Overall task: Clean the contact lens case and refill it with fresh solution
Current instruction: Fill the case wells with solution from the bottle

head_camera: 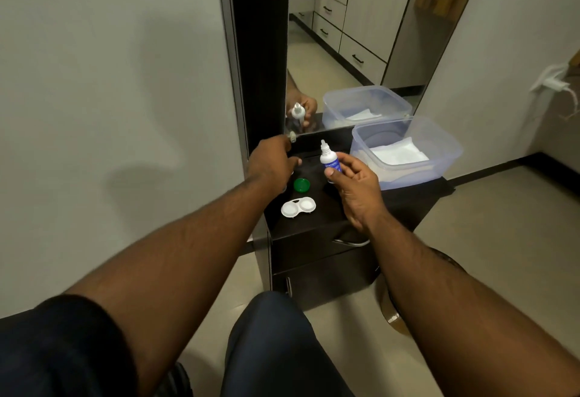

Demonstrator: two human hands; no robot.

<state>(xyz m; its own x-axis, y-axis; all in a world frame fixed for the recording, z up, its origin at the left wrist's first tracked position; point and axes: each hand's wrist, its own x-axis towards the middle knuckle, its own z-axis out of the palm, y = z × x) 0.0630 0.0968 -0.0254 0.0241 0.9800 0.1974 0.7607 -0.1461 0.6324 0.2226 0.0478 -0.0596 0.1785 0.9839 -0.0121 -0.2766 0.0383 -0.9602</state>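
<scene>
Now the right hand [354, 186] grips the solution bottle [329, 160] upright, nozzle bare, above the table [326, 217]. Left hand [271, 162] pinches a small cap [292, 137], fingers curled. Open lens case [298, 207] sits between them, green lid [302, 185] just beside it.

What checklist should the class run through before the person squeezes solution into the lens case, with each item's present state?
1. White two-well contact lens case lies open, wells up, on the dark cabinet top: ok.
2. Small white solution bottle with blue label held upright in the right hand: ok.
3. Bottle cap off, nozzle bare: ok.
4. Nozzle over a well: not ok, the bottle stands behind the case.
5. Wells clean and dry: cannot tell.
6. Round green lid off the case: ok; second lid, cannot tell, left hand hides that spot.
</scene>
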